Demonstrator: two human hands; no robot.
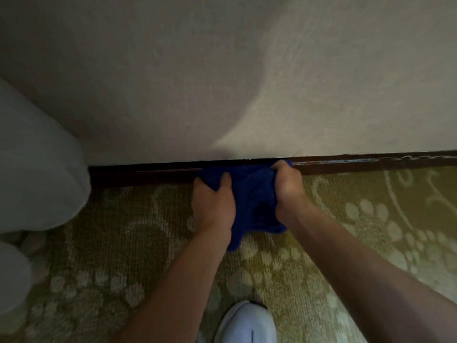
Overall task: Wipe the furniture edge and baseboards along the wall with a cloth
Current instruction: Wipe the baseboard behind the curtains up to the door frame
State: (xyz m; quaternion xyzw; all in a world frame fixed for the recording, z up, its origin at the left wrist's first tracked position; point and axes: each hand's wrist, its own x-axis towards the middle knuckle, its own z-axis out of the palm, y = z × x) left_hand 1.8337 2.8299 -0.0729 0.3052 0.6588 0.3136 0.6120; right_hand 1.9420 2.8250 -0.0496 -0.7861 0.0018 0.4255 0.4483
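Observation:
A dark blue cloth (252, 196) is bunched against the dark brown baseboard (148, 173) at the foot of a pale textured wall (222, 82). My left hand (214, 201) grips the cloth's left part, thumb curled over it. My right hand (286, 186) grips the right part, its fingers curled into the fabric at the baseboard's top edge. The cloth's lower end hangs down over the carpet between my forearms. The baseboard behind the cloth is hidden.
Green patterned carpet (123, 243) covers the floor. White bedding or upholstery (37, 169) bulges in from the left, meeting the baseboard's left end. My white shoe (247, 323) stands at the bottom centre. The baseboard (371, 162) runs on to the right.

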